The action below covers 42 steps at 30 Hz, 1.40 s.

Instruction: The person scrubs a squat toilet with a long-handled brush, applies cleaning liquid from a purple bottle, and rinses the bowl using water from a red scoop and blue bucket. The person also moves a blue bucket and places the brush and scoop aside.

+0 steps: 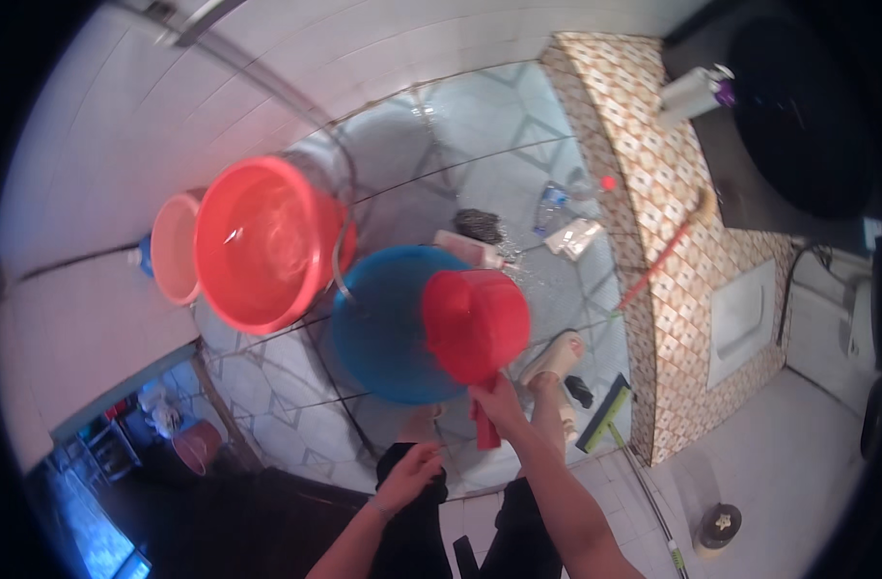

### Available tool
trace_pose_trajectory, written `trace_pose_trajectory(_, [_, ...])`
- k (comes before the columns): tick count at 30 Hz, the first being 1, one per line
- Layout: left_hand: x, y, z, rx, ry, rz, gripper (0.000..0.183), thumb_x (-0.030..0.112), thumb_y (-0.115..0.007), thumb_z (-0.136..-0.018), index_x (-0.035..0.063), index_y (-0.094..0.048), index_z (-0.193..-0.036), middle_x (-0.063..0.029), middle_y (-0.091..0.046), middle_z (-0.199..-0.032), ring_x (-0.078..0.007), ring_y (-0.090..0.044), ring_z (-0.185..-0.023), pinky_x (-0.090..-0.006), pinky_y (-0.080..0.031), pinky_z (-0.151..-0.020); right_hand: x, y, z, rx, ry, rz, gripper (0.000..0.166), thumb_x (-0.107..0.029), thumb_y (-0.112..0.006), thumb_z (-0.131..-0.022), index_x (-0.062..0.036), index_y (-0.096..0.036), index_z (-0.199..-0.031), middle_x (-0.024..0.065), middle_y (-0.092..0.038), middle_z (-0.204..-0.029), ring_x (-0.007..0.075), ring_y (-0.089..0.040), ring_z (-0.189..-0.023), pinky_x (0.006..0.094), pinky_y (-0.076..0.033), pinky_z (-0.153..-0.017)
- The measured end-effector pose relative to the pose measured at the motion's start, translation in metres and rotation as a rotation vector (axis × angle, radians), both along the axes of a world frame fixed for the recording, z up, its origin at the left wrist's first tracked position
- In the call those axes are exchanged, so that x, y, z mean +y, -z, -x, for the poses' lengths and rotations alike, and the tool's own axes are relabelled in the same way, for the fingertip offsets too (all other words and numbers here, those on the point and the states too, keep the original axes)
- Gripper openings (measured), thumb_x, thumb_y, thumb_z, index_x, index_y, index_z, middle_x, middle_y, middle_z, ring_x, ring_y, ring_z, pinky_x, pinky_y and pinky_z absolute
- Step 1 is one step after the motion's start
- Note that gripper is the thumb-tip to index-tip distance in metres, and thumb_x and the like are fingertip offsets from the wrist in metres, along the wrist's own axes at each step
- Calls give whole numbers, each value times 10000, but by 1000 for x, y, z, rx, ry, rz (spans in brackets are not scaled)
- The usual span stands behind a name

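My right hand grips the handle of a red plastic water dipper. The dipper's bowl is tilted over the right side of a round blue basin on the tiled floor. Its contents are hidden from this angle. Above my left knee hangs my left hand, loosely curled with nothing in it. A flexible hose runs down the wall, its lower end at the blue basin. Left of the basin stands a large red tub with water in it.
A smaller pink basin leans behind the tub. A dark scrubbing pad, a white bottle and a clear plastic bottle lie on wet tiles. Right are a floor squeegee, a red-handled brush and a tiled ledge.
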<state>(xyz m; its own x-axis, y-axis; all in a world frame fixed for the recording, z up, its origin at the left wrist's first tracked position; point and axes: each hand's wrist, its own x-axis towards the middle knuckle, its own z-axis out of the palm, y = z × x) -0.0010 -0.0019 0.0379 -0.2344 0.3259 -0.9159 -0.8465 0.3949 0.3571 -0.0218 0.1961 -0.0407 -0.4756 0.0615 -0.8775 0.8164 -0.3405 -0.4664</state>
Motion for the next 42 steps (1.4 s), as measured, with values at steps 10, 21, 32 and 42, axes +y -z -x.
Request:
trace_pose_trajectory(10, [-212, 7, -74, -58, -418, 387, 206, 158, -473, -856, 32, -490, -1018, -65, -582, -878, -119, -550, -739, -225, -440, -647, -134, 165, 1, -153, -513, -651, 396, -199, -567, -700, 59, -439, -972, 266, -570, -877, 407, -537, -888, 437, -432, -764])
trace_pose_trajectory(21, [-175, 23, -82, -56, -294, 232, 254, 223, -474, -877, 39, -513, -1047, -60, -589, -899, -98, -550, -760, -215, -443, -659, -114, 177, -9, -200, 4, 511, 84, -82, -558, -738, -54, -486, -769, 26, -480, -570, 110, -456, -427, 256, -410, -397])
trace_pose_trajectory(32, [-98, -11, -55, 21, -358, 205, 244, 230, -485, -869, 54, -522, -1033, -56, -594, -882, -112, -557, -738, -220, -440, -653, -4, -37, 21, -88, 400, 778, 97, -103, -532, -746, -55, -459, -704, 1, -421, -538, 92, -430, -454, 225, -369, -426])
trace_pose_trajectory(42, [27, -32, -58, 76, -340, 163, 202, 206, -462, -874, 72, -525, -1012, -59, -595, -873, -129, -572, -752, -240, -453, -655, 273, -50, 195, 208, 846, 494, 95, -34, -518, -706, -59, -428, -722, 27, -446, -553, 126, -451, -460, 240, -430, -452])
